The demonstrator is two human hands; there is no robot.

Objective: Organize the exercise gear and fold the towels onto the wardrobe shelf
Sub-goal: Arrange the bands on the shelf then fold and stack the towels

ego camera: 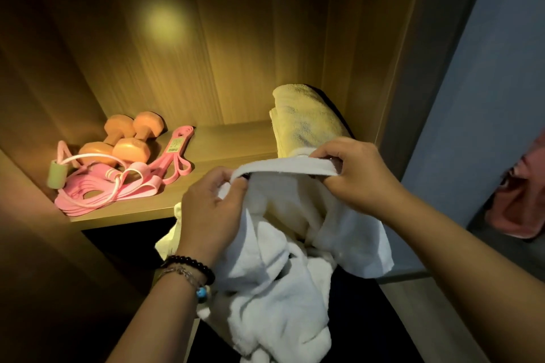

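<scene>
A white towel hangs crumpled before the wardrobe shelf, its top edge stretched between the left hand and right hand, both pinching it. Behind it a folded yellow towel lies on the shelf; dumbbells, pink bands and a jump rope sit at the left

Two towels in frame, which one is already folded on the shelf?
The yellow-lit towel, folded against the shelf's right wall. The white towel hangs unfolded, its top edge pinched by the left hand and right hand.
</scene>
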